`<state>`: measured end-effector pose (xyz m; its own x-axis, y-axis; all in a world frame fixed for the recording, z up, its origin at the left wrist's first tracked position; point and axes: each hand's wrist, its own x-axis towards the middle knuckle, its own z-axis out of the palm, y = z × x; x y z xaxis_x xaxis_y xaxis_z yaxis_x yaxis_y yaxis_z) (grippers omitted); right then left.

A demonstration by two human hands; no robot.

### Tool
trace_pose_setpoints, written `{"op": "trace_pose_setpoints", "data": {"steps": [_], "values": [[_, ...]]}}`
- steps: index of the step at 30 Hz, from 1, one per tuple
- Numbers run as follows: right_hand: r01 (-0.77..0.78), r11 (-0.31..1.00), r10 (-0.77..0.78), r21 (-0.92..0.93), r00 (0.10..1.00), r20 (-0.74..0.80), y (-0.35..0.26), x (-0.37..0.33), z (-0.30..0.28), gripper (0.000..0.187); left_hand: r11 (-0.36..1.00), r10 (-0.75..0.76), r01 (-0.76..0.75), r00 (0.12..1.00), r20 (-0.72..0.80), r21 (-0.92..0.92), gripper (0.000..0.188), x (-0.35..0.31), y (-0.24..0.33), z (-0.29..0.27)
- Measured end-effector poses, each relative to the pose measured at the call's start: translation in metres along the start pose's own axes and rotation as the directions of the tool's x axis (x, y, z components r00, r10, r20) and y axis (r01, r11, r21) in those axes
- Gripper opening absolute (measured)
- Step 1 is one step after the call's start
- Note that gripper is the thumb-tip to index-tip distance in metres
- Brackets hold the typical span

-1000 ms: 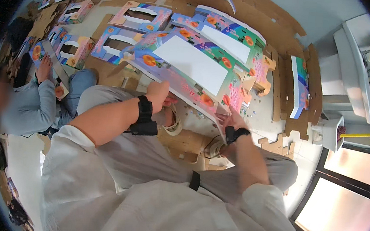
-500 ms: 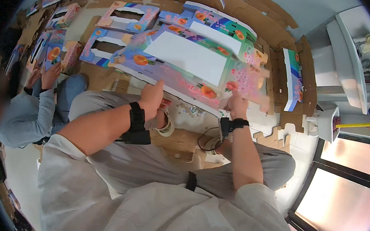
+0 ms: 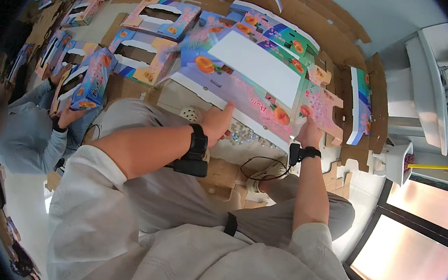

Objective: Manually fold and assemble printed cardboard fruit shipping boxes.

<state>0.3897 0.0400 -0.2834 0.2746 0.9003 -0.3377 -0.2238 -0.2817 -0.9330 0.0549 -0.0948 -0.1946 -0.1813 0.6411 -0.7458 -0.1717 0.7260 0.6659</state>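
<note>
A flat printed carton sheet (image 3: 227, 82) with orange fruit pictures and a large white panel lies tilted in front of me. My left hand (image 3: 217, 124) grips its near edge around the middle, fingers curled beneath. On the near right corner, beside a pink flap (image 3: 322, 109), my right hand (image 3: 309, 133) is closed with the thumb on top. The carton's far left end is smeared by motion. Small shiny round pieces (image 3: 251, 136) lie scattered on the floor below the near edge, between my hands.
Another person at left holds a folded fruit-print box (image 3: 92, 81) in their hands. Assembled boxes with oval openings (image 3: 160, 18) stand beyond. More printed cartons (image 3: 285, 38) lie behind mine, and a narrow one (image 3: 358, 104) rests at right on brown cardboard (image 3: 378, 114).
Both my hands and the carton sheet have shifted to the right, my left hand sliding further along in view. At left, the other person has raised a folded box into sight.
</note>
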Motion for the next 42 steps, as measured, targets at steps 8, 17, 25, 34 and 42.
{"op": "trace_pose_setpoints", "data": {"steps": [8,17,25,34,42], "values": [[-0.007,0.742,-0.125,-0.67,0.981,-0.149,-0.039,-0.016,0.023,0.025,0.992,-0.002,0.004,1.0,0.015,-0.124,0.052,-0.004,0.02,0.01],[0.266,0.885,-0.321,-0.383,0.943,-0.089,-0.127,0.062,0.052,0.034,0.855,0.338,-0.281,0.939,0.057,-0.436,0.034,0.01,0.119,0.013],[0.511,0.821,-0.547,-0.255,0.831,-0.098,-0.115,0.065,0.04,0.033,0.857,0.428,-0.363,0.897,0.111,-0.366,0.032,-0.009,0.106,0.02],[0.351,0.471,-0.366,-0.809,0.912,0.183,-0.04,0.06,0.013,0.037,0.981,0.048,-0.042,0.998,0.028,-0.191,0.044,0.033,0.059,0.026],[0.217,0.464,-0.406,-0.859,0.914,0.012,-0.032,0.064,0.02,0.039,0.991,0.036,-0.024,0.995,0.095,-0.129,0.045,0.044,0.045,0.031]]}}
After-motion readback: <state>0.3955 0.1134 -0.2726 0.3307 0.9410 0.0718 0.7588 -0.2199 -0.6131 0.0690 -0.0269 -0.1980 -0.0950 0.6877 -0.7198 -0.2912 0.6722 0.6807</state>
